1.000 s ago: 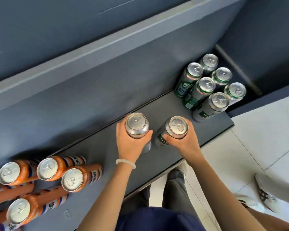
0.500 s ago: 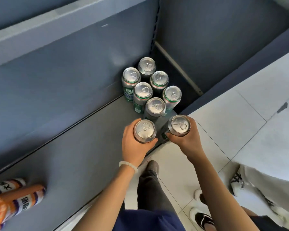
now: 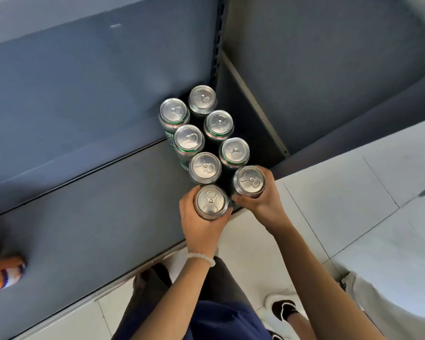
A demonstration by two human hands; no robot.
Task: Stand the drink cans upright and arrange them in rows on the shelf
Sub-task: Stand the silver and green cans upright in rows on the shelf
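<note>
Both carried cans have travelled rightward along the shelf since a second ago and now sit at the front end of the green-banded block, where before they stood well apart from it. That extends the two rows to four cans each, so this pair looks all but placed; judging from the frame, only release remains.

The left can stands upright, just at 6 o'clock of the third can in the left row. The left hand wraps it from 7 o'clock, fingers curled round its side. The right can stands at 6 o'clock of its row's last can, clasped by the right hand from 5 o'clock. At far 9 o'clock, an orange can lies on its side.
</note>
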